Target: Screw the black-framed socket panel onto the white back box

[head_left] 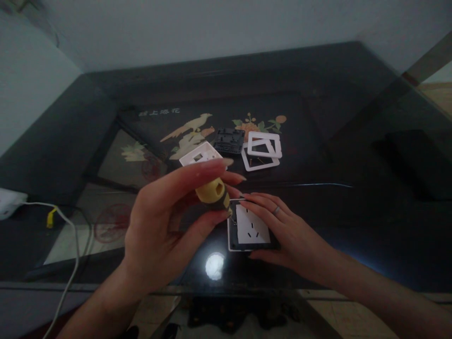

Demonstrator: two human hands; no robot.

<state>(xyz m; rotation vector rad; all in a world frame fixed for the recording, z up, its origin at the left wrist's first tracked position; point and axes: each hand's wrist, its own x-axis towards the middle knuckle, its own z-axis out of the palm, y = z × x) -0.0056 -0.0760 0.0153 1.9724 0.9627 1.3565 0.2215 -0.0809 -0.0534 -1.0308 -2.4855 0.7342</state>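
Note:
My left hand (pixel 173 221) is closed around a screwdriver (pixel 212 192) with a yellow and dark handle. Its tip points down at the left edge of a wall socket (pixel 252 226), where a small screw seems to sit. The socket lies flat on the table, its white face with slots set in a dark frame with a white rim. My right hand (pixel 282 226), a ring on one finger, rests over the socket's right side, fingers on top and thumb at the near edge, gripping it.
Beyond my hands lie a white socket housing (pixel 201 153), a black plate (pixel 229 140) and two white frames (pixel 264 143), with screws inside the lower frame. A white adapter (pixel 12 202) with a cable (pixel 76 254) is at the left. The glossy dark table (pixel 318 212) shows reflections.

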